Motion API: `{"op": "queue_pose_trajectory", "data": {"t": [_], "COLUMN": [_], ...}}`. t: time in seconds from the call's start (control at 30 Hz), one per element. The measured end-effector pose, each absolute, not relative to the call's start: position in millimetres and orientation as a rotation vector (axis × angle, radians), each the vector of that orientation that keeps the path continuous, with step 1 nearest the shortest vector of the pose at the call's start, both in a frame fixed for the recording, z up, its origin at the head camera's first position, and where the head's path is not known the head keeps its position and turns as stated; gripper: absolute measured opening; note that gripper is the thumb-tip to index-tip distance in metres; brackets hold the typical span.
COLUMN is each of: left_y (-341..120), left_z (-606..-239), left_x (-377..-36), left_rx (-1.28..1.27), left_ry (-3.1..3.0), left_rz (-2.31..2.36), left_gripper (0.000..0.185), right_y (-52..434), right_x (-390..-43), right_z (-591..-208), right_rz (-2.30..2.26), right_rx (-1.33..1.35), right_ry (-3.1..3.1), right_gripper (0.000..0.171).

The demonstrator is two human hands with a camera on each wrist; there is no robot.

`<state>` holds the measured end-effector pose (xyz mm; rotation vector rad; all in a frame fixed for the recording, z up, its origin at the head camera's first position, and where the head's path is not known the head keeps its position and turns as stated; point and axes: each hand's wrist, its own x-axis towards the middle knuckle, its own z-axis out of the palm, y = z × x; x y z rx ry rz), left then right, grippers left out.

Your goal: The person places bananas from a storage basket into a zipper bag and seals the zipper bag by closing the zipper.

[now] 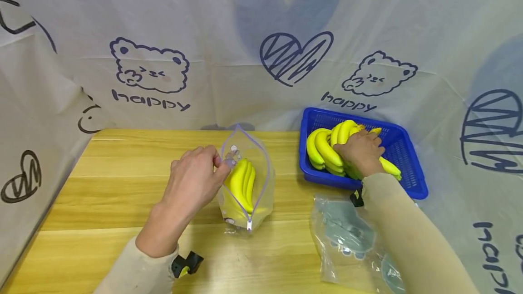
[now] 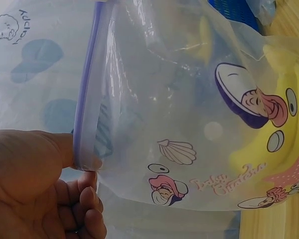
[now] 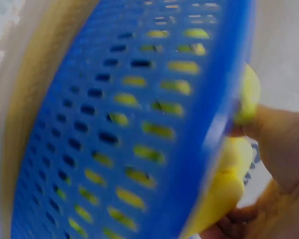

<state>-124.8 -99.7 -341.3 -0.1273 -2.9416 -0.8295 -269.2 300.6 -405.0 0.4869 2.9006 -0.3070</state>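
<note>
A frosted zip bag (image 1: 264,196) with a purple zip edge stands open-mouthed on the table, several bananas (image 1: 238,185) inside it. My left hand (image 1: 191,187) pinches the left side of its rim between thumb and fingers. In the left wrist view, cartoon shells and lettering decorate the bag's wall. To the right, my right hand (image 1: 361,152) reaches into a blue basket (image 1: 417,167) and grips bananas (image 1: 324,146) from above. Through the right wrist view's basket holes more yellow shows, with thumb and fingers around the bananas at the rim; some fingertips are hidden.
Clear plastic packaging with a grey-blue print (image 1: 347,228) lies in front of the basket, partly under my right forearm. The wooden table (image 1: 122,171) ends at a patterned white cloth (image 1: 220,80) hanging behind and along both sides.
</note>
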Motion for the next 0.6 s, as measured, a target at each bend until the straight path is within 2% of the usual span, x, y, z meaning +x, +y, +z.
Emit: {"op": "queue_pose_trajectory", "data": {"t": [0.27, 0.47, 0.6], "left_y": [-101, -101, -101], "left_z": [-343, -343, -343], "left_x": [-126, -125, -125], "left_rx": [-0.125, -0.12, -0.116], "left_ry": [-2.931, -2.929, -2.933], "left_rz": [-0.819, -0.831, -0.842], "left_gripper": [0.028, 0.027, 0.029], "right_y": [323, 325, 316], "right_x": [-263, -263, -261], "right_z": [-379, -379, -383], "right_rz": [-0.398, -0.35, -0.276], "right_rx": [0.23, 0.296, 0.331], "right_ry": [2.732, 2.714, 2.734], "right_gripper": [0.097, 0.1, 0.09]}}
